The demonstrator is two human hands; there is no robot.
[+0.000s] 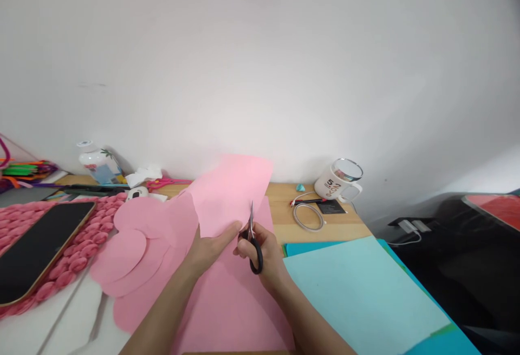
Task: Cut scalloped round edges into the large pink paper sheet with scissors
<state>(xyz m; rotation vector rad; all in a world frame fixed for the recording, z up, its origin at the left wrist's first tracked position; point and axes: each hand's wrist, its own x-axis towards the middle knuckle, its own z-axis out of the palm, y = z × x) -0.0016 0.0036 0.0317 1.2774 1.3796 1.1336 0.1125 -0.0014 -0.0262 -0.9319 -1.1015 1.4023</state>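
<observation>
My left hand (213, 249) grips the lower edge of a pink paper sheet (231, 192), thumb on top and the other fingers hidden behind it. The sheet is raised and tilted toward the wall. In my right hand (264, 249) is a pair of scissors (257, 260) with black handles, its blades pointing up at the right part of the sheet's lower edge. Whether the blades are parted is hard to make out. Beneath both hands lies a larger pink sheet (235, 301). Left of my left hand, several rounded pink paper cutouts (122, 257) overlap.
A phone (44, 249) rests on a pink knitted mat (87, 233) at left. Behind are a white bottle (99, 164) and pink-handled scissors (166, 182). A mug (337, 184), a coiled cable (309, 218) and light blue paper (361, 290) are at right.
</observation>
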